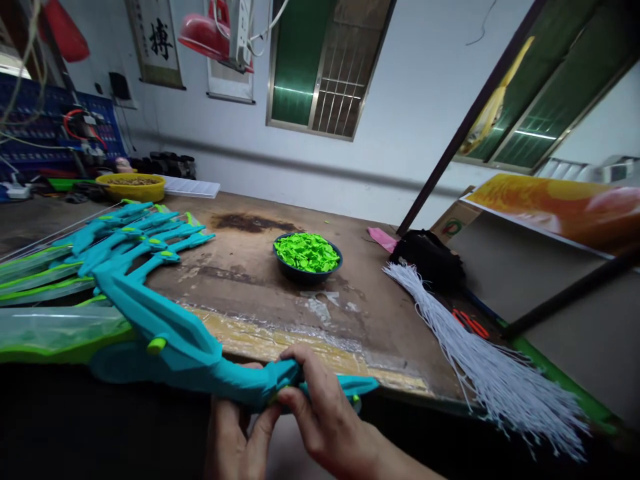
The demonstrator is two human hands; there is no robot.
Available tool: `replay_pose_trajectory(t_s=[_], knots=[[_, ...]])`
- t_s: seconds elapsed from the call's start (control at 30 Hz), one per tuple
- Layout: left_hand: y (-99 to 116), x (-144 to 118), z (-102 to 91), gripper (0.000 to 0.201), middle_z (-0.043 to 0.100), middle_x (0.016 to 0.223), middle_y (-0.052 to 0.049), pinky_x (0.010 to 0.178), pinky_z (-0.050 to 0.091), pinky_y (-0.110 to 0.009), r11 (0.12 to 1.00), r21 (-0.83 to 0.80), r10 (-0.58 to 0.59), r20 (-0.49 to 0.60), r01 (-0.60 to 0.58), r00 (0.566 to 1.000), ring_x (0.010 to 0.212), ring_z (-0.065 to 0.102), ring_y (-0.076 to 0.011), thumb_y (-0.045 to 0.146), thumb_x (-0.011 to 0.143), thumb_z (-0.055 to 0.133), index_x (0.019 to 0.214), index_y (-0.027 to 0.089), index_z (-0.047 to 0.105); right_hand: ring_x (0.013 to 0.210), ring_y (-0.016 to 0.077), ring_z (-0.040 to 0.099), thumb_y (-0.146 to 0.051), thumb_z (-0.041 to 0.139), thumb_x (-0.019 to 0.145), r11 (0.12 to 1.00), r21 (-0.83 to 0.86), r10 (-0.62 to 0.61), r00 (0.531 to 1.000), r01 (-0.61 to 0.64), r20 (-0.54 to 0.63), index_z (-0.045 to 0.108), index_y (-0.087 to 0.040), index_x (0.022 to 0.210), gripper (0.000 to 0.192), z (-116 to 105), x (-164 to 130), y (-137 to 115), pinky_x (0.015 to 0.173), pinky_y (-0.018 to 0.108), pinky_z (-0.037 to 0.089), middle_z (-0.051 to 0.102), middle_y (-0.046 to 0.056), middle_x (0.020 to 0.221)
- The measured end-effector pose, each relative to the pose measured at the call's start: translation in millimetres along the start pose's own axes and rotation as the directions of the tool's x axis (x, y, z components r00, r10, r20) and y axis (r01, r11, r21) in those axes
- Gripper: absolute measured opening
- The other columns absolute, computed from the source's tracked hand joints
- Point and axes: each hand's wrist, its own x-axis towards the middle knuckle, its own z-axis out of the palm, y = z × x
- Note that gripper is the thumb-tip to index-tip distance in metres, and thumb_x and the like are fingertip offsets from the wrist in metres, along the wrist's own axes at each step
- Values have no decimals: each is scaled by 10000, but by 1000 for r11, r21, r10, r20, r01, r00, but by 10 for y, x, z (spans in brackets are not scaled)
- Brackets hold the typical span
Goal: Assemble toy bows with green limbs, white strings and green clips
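Between both hands: teal plastic bow. Right hand clamps limb tip, left hand pinches underneath. I reckon light, rigid, thin tip snappable; grip thicker middle.

Dark bowl w/ green bits mid-bench, white cord bundle right, yellow basin far left.

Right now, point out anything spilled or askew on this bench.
A few green bits lie scattered beyond the bowl of green pieces. The bundle of white cords hangs fanned over the table edge. A dark stain marks the wood.
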Motion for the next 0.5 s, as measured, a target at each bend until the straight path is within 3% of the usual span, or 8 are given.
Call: replay_pose_trajectory(t_s=[0.2, 0.3, 0.37, 0.43, 0.47, 0.5], knots=[[-60, 114, -55, 598, 712, 1239, -159, 952, 548, -372, 995, -47, -90, -25, 89, 996, 1178, 648, -372, 476, 757, 783, 1242, 167, 619, 894, 173, 616, -150, 516, 924, 999, -7, 45, 999, -45, 16, 499, -232, 1226, 314, 60, 92, -9, 816, 276, 507, 644, 38, 1019], [-72, 270, -156, 736, 708, 1273, -159, 986, 541, -394, 976, -114, -181, 65, 187, 981, 1208, 631, -378, 501, 732, 815, 1342, 170, 567, 868, 183, 632, -237, 596, 935, 982, -77, 181, 975, -172, 130, 582, -199, 1145, 213, -18, 292, 4, 760, 269, 498, 677, 39, 966], [-88, 393, -246, 792, 700, 1303, -162, 1000, 547, -402, 936, -217, -241, 175, 276, 955, 1221, 629, -375, 477, 715, 848, 1378, 174, 539, 801, 166, 646, -353, 682, 926, 958, -161, 279, 898, -237, 340, 649, -196, 1062, 210, -139, 532, 106, 653, 228, 477, 698, 14, 903], [-139, 492, -351, 836, 699, 1314, -158, 992, 562, -413, 858, -328, -323, 252, 394, 912, 1231, 628, -385, 443, 677, 888, 1390, 185, 536, 750, 143, 666, -413, 746, 892, 941, -251, 328, 781, -225, 531, 708, -199, 966, 229, -293, 842, 323, 597, 194, 469, 717, -16, 848], [-181, 526, -405, 857, 708, 1302, -153, 968, 577, -422, 809, -374, -375, 267, 454, 888, 1224, 633, -395, 432, 651, 907, 1390, 195, 543, 744, 136, 678, -397, 756, 890, 931, -297, 349, 752, -212, 558, 727, -195, 923, 207, -370, 1012, 474, 615, 189, 488, 724, -24, 827], [-233, 547, -457, 867, 723, 1275, -147, 930, 596, -430, 759, -415, -428, 264, 502, 864, 1203, 645, -405, 430, 627, 921, 1382, 206, 558, 750, 137, 687, -361, 731, 919, 912, -350, 380, 759, -212, 529, 735, -181, 892, 182, -442, 1184, 646, 656, 202, 516, 725, -19, 815]])
